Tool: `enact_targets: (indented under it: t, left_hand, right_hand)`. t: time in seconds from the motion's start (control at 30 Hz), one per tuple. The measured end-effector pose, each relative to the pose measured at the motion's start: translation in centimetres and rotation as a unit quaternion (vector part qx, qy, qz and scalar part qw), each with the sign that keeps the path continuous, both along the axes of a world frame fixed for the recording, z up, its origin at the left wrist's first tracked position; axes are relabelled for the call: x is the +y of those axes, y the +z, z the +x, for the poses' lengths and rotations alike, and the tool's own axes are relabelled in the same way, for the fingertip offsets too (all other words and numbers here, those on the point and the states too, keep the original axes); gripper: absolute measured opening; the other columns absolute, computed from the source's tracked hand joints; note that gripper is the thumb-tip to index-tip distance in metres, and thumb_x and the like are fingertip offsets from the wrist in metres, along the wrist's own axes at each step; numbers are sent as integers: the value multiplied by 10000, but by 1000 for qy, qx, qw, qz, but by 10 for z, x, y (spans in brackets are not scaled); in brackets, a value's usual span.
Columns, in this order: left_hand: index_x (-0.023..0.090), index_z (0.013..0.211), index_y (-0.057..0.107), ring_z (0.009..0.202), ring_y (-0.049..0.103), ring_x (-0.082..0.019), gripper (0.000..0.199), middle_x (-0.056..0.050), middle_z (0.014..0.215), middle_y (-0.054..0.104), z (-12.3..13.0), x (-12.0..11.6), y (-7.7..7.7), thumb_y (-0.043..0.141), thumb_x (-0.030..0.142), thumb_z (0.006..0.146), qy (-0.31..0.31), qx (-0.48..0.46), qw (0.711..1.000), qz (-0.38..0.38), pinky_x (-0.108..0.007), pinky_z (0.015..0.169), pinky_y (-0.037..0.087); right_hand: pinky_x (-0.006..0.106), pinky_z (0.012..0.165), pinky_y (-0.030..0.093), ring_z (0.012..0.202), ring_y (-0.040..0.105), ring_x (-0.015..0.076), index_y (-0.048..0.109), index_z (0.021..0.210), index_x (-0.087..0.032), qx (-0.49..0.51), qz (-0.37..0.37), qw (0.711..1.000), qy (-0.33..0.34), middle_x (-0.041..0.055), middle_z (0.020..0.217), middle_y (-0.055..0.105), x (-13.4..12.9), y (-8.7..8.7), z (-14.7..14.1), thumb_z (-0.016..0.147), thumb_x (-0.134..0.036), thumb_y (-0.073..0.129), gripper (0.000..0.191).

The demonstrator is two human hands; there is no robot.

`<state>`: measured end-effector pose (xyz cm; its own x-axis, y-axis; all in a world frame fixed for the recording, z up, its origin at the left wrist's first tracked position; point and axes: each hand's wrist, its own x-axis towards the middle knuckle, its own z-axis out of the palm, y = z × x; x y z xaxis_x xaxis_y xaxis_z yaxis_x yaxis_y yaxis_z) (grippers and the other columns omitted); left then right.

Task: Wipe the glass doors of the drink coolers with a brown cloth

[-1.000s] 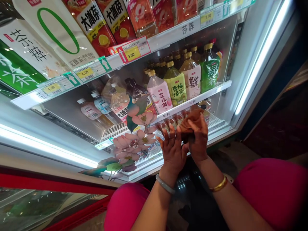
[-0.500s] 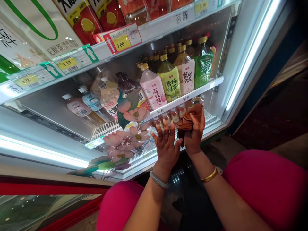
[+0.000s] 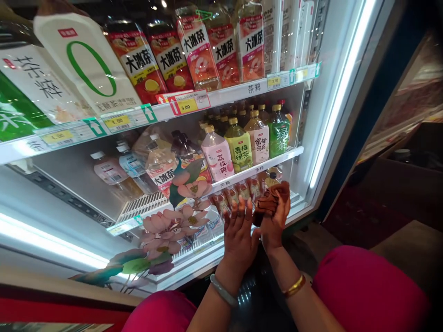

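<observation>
My right hand (image 3: 275, 226) is closed around a bunched brown cloth (image 3: 268, 203), held up before the lower part of a lit drinks cooler. Just left of it is my left hand (image 3: 239, 230), its fingers stretched out and nothing in it. Whether the left fingertips touch the glass I cannot tell. Behind the hands, small bottles with brownish contents (image 3: 232, 196) stand on the bottom level. A pink flower decal (image 3: 166, 230) shows on the glass to the left of my hands.
The middle shelf holds a pink-labelled bottle (image 3: 217, 157), a yellow-green bottle (image 3: 238, 146) and a green bottle (image 3: 278, 129). Large tea bottles (image 3: 136, 60) line the shelf above. A bright light strip (image 3: 341, 92) runs up the cooler's right side. My knees (image 3: 367, 290) flank my arms.
The view has tilted up, so more of the upper shelf's bottles shows and my hands sit lower in the picture. The cloth stays in my right hand; my left hand remains open.
</observation>
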<state>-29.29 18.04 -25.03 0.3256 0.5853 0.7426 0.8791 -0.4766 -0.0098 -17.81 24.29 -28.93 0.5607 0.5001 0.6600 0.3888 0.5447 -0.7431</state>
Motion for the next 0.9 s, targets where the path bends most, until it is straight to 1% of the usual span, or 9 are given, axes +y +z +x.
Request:
enact_targets:
  t: [0.07, 0.23, 0.33, 0.43, 0.5, 0.63, 0.77, 0.83, 0.9]
  left_hand:
    - [112, 1687, 249, 1655, 202, -246, 663, -172, 1700, 398, 3, -1, 2, 415, 323, 1081, 2, 6, 1000, 2, -444, 1370, 21]
    - [106, 1680, 279, 1646, 243, -232, 651, -165, 1677, 438, 7, 1, 3, 383, 362, 1091, 5, 0, 1000, 22, -410, 1366, -31]
    - [127, 1682, 276, 1631, 295, -250, 660, -153, 1681, 436, 9, 2, 3, 433, 362, 1086, 7, 0, 1000, 15, -439, 1366, -36]
    - [151, 1679, 293, 1633, 289, -250, 676, -124, 1691, 425, 9, 2, 3, 479, 396, 1077, 3, -4, 1000, 20, -427, 1366, -31]
    - [152, 1678, 296, 1643, 255, -241, 676, -105, 1693, 424, 8, 2, 4, 475, 410, 1080, -1, -4, 1000, 27, -399, 1365, -30]
    - [135, 1691, 241, 1651, 223, -219, 693, -82, 1700, 407, 5, 1, 4, 438, 416, 1089, -3, -11, 999, 30, -357, 1365, 17]
    - [212, 1697, 229, 1625, 310, -237, 734, -55, 1701, 397, 3, -2, 2, 524, 427, 1061, -1, 13, 1000, -12, -404, 1367, -28]
    - [226, 1699, 216, 1611, 345, -241, 770, -50, 1707, 381, 2, -4, 3, 567, 430, 1045, -2, 19, 999, -32, -406, 1368, -2]
    - [220, 1699, 208, 1606, 354, -233, 775, -45, 1712, 367, 1, -6, 6, 570, 428, 1046, -6, 14, 999, -36, -379, 1366, 43]
  right_hand:
    - [632, 1257, 376, 1618, 297, 317, 413, 1609, -261, 11, -2, 1000, 9, 153, 1747, 229, -5, -2, -7, 1026, -273, 471, 587]
    - [649, 1273, 335, 1615, 299, 353, 628, 1440, -265, -37, -8, 994, 105, 117, 1743, 291, -10, 3, -1, 1010, -366, 544, 450]
    - [644, 1307, 258, 1620, 276, 346, 630, 1436, -253, 22, -50, 996, 77, 107, 1743, 284, -1, 5, 17, 978, -364, 561, 476]
    - [691, 1296, 221, 1628, 234, 364, 491, 1564, -230, 87, -82, 992, 36, 148, 1749, 225, -3, 2, 15, 990, -337, 508, 585]
    - [705, 1276, 250, 1621, 236, 396, 475, 1578, -229, 83, -79, 991, 74, 157, 1753, 203, -12, 2, 5, 987, -385, 536, 614]
    - [634, 1255, 344, 1575, 345, 396, 656, 1409, -230, 33, -41, 981, 186, 129, 1737, 276, -22, 12, -3, 1000, -509, 512, 516]
    - [621, 1247, 347, 1555, 368, 388, 672, 1376, -253, 10, -33, 992, 124, 119, 1702, 336, -7, 15, 9, 927, -550, 638, 540]
    - [664, 1252, 299, 1578, 315, 399, 562, 1504, -261, 40, -52, 995, 70, 135, 1713, 292, -5, 6, 7, 939, -534, 624, 630]
    - [700, 1241, 282, 1583, 294, 427, 439, 1601, -248, 66, -72, 993, 63, 168, 1735, 215, -10, -5, -3, 970, -545, 560, 708]
